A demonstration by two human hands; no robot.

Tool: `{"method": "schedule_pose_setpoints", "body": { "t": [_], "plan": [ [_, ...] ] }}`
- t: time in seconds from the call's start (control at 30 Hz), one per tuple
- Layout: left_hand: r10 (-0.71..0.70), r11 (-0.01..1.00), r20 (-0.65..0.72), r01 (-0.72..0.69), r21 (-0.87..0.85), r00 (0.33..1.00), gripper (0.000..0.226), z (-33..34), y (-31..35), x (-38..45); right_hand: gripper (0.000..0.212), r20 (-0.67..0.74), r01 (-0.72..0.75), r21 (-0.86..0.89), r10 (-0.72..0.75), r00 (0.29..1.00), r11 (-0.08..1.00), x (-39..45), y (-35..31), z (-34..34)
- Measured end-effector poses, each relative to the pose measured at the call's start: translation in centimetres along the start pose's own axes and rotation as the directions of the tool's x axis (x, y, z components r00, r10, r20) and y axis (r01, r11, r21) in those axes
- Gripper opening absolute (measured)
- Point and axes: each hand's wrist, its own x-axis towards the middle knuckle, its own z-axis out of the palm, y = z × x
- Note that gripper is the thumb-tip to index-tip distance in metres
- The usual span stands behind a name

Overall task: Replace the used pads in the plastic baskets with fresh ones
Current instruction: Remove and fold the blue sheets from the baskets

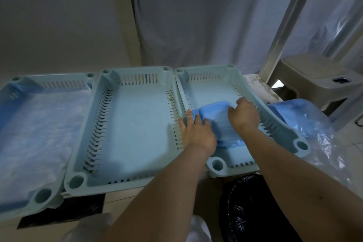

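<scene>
Three pale blue plastic baskets are set side by side on a counter. The left basket (17,92) is lined with a spread pad (37,129), white on top with blue at its edges. The middle basket (137,76) is seen bare inside. In the right basket (279,129) a folded blue pad (218,118) is held by both hands. The left hand (196,131) is laid on the pad's left side with fingers curled over its edge. The right hand (245,116) is closed around the pad's right edge. A clear bag of blue pads (298,116) is seen just beside the right basket, and a black bin bag (245,208) below it.
</scene>
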Motion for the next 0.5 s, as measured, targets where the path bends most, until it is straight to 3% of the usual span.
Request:
{"method": "schedule_pose_setpoints", "body": {
  "t": [0.1, 0.23, 0.37, 0.5],
  "plan": [
    [0.023, 0.998, 0.029, -0.025, 0.057, 0.999, 0.066, 0.0, 0.1, 0.1, 0.067, 0.256, -0.22, 0.005, 0.212, 0.943, 0.975, 0.4, 0.6, 0.0],
    [0.016, 0.994, 0.057, -0.021, 0.104, 0.998, 0.065, -0.2, 0.2, 0.2, 0.07, 0.38, -0.31, 0.127, 0.242, 0.893, 0.942, 0.6, 0.6, 0.3],
    [0.041, 0.99, 0.027, -0.044, 0.137, 0.999, 0.067, 0.0, 0.3, 0.1, 0.06, 0.419, -0.226, 0.233, 0.112, 0.901, 0.946, 1.0, 0.1, 0.2],
    [0.036, 0.991, -0.021, -0.033, 0.131, 0.999, 0.06, 0.2, 0.4, 0.1, 0.052, 0.362, -0.131, 0.316, 0.008, 0.932, 0.94, 2.2, -0.1, -1.0]
  ]
}}
